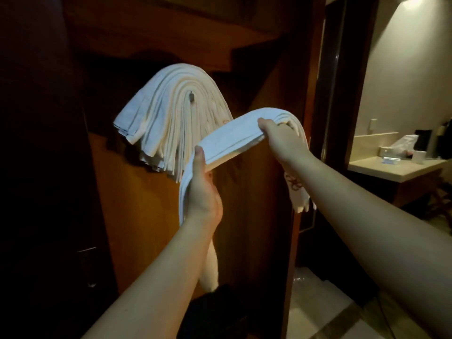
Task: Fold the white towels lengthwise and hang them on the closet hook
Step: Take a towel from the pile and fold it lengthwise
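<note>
A folded white towel point(234, 135) stretches between both hands in front of the wooden closet door point(146, 204). The left hand point(203, 189) grips it from below, thumb on top, with one end hanging down at 6 o'clock. The right hand point(281, 138), at 2 o'clock from the left, clutches the towel's bend, the other end dropping behind the forearm. At 10 o'clock from the hands, a thick stack of towels point(168, 118) drapes over the hook point(191, 96). A desk point(396, 167) sits at 3 o'clock.
</note>
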The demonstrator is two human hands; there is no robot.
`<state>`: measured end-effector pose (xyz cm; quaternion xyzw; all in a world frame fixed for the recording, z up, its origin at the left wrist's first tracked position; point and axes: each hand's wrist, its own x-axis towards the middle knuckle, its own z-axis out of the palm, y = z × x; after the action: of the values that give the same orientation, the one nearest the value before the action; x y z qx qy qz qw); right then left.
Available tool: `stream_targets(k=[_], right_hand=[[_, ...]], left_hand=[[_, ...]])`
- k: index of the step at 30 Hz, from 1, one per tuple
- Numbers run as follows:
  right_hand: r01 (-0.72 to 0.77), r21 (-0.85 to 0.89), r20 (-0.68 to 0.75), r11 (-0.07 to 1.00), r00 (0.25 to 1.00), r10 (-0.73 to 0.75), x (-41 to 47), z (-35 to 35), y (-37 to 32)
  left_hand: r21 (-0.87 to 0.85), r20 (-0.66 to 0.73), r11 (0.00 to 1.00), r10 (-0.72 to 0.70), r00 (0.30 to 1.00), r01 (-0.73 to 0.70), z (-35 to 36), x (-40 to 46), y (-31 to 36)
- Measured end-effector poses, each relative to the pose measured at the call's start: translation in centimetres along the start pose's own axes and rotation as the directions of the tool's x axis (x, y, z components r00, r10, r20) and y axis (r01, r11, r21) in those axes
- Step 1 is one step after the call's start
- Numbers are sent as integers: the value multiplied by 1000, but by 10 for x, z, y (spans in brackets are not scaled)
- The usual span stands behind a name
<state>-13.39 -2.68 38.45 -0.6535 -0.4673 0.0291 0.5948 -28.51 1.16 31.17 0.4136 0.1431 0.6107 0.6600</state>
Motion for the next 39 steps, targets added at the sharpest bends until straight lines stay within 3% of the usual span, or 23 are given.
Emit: stream_targets(k=[4,9,15,19,25,30,35,39], right_hand=[[70,-116,-80,991,994,-80,14,5,6],[18,-52,-20,998,1000,-19,44,20,0],[73,-51,-6,996,997,-73,89,40,-4],[93,-13,84,996,992,-91,139,49,-7],[113,261,163,959,974,-159,232,67,-18],[215,283,243,935,927,-287,324,87,-29],[257,252,264,933,909,-322,403,103,-42],[269,241,313,932,888,-337,449,126,-41]], left_hand=[[-102,-164,994,-51,985,34,-9,31,28],[80,-61,996,-42,997,47,-15,62,62],[128,-140,989,97,985,-79,-24,114,87],[313,-116,946,130,985,-88,-20,166,104],[483,170,842,179,969,-240,-8,254,134],[584,300,725,225,927,-365,11,325,161],[710,335,565,252,908,-419,21,388,181],[754,326,532,206,923,-385,25,426,179]])
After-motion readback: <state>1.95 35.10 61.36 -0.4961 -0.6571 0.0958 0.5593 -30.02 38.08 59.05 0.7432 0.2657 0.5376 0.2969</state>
